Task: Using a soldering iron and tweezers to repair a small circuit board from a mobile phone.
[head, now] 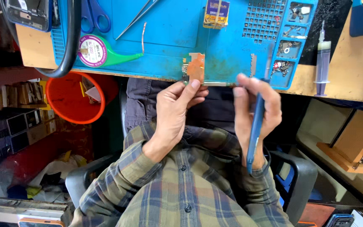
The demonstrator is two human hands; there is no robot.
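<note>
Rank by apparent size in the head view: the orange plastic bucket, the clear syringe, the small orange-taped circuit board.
1. Orange plastic bucket, though partly hidden by the bench.
2. Clear syringe.
3. Small orange-taped circuit board, pinched in the left hand.

Differing distances from the camera make this only apparent size.

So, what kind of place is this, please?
Probably a small electronics repair bench: a blue work mat with screw compartments, tweezers, and a small circuit board held by the left hand.

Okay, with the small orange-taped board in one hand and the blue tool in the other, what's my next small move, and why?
Probably bring the blue pen-shaped tool in the right hand toward the small orange-taped circuit board: the left hand steadies it at the blue mat's edge, but the tool is still apart.
</note>
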